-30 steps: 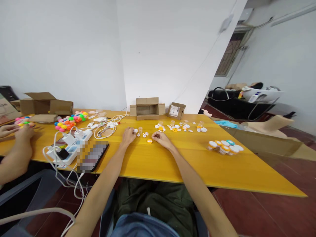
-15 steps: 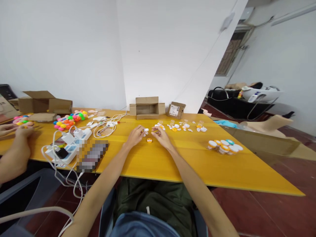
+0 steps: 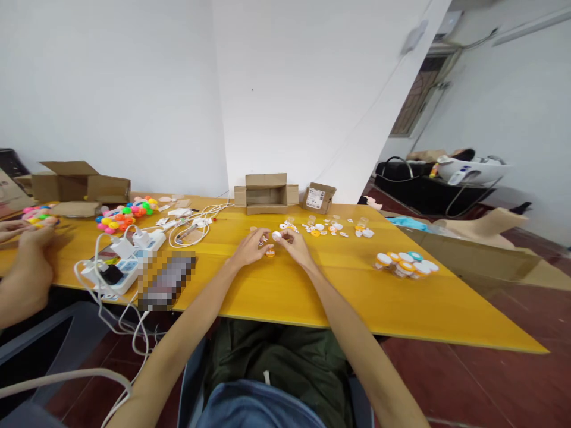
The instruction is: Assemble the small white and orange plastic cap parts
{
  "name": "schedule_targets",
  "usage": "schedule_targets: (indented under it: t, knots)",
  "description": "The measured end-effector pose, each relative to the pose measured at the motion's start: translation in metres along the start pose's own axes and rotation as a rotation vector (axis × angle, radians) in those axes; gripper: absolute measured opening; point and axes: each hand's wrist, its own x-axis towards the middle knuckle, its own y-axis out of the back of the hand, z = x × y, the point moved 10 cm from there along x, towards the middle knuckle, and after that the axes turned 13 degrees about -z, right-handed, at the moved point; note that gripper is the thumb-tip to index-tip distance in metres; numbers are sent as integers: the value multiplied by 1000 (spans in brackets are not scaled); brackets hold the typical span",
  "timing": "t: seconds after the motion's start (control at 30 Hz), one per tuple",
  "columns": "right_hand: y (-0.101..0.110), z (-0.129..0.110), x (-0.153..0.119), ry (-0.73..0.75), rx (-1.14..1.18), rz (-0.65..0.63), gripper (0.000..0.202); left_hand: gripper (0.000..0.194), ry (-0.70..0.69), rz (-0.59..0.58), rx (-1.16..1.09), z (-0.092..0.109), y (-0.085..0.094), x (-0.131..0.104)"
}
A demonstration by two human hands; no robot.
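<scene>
Near the middle of the yellow table [image 3: 285, 297], my right hand [image 3: 295, 246] pinches a small round white piece [image 3: 276, 236] at its fingertips. My left hand [image 3: 252, 248] is just to the left, its fingers curled over small white pieces [image 3: 266, 239]; whether it grips one is too small to tell. Between the hands an orange-rimmed round piece [image 3: 270, 252] lies on the table, partly covered by the left fingers. Beyond the right hand are scattered white and orange discs [image 3: 315, 233] and clear cups [image 3: 311, 220].
Lidded cups [image 3: 404, 264] form a cluster on the right. Two cardboard boxes [image 3: 266, 208] [image 3: 318, 198] stand at the back. To the left lie a phone [image 3: 172, 279], a power strip [image 3: 134, 264], cables and colourful balls [image 3: 118, 220]. Another person's hands [image 3: 33, 232] are at the far left.
The white piece once at my left fingertips now shows in my right hand's pinch. My left hand has moved slightly right and down, over part of the orange-rimmed piece.
</scene>
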Motion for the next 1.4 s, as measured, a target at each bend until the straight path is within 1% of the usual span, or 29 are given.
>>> schedule_targets:
  t: [0.07, 0.1, 0.23, 0.3, 0.43, 0.6, 0.7, 0.8, 0.87, 1.0, 1.1, 1.2, 1.3, 1.4]
  knots:
    - [8, 2, -3, -31, -107, 43, 16, 40, -15, -34, 40, 3, -2, -2]
    - [9, 3, -4, -44, -172, 43, 14, 41, -28, -59, 63, 5, -3, -2]
    - [2, 10, -7, -100, -367, -55, 13, 34, -76, -149, 150, 13, -9, -4]
    - [-3, 9, -8, -89, -400, -99, 12, 31, -81, -181, 171, 15, -11, -5]
    - [-8, 1, -8, -56, -415, -134, 10, 27, -67, -221, 175, 15, -14, -5]
    - [-11, -6, -8, -21, -384, -148, 8, 24, -33, -216, 155, 8, -17, -4]
    - [-13, -6, -7, 4, -335, -150, 8, 23, -30, -210, 141, 6, -18, -3]
    - [-11, -1, -7, -28, -319, -133, 7, 21, -45, -215, 138, 9, -18, -3]
    - [-10, 0, -8, -40, -334, -121, 11, 19, -52, -221, 138, 10, -18, -4]
    - [-14, -9, -11, 48, -372, -127, 22, 17, -48, -214, 132, 8, -19, -3]
    - [-18, -10, -11, 86, -384, -144, 20, 16, -43, -206, 138, 5, -20, -2]
    - [-16, -3, -9, 54, -360, -140, 12, 15, -56, -193, 151, 6, -19, -2]
    - [-10, 7, -5, 1, -266, -113, 7, 15, -76, -189, 162, 10, -17, -3]
    - [-2, 16, -1, -42, -95, -63, 15, 15, -76, -204, 167, 12, -17, -3]
